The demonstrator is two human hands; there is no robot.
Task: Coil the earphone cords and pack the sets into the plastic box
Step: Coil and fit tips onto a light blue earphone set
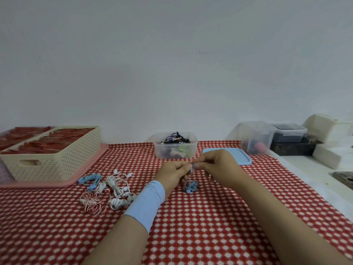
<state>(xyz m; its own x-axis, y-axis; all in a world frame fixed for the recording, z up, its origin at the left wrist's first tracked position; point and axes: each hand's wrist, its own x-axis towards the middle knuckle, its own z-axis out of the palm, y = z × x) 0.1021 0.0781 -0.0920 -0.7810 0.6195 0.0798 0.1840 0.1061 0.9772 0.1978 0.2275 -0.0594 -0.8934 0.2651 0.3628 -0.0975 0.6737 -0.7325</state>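
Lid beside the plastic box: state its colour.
The lid is light blue, seen best in the head view.

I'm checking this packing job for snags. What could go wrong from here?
The blue cord is a loose bundle below the left hand and right hand pinching it; it could unravel or knot. The plastic box looks heaped past its rim, so another set may spill. The loose earphones lie overlapped and could snag.

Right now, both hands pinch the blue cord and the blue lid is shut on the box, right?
No. The head view shows the lid off, lying on the cloth to the right of the box, which is open. The left hand and right hand do pinch the blue cord.
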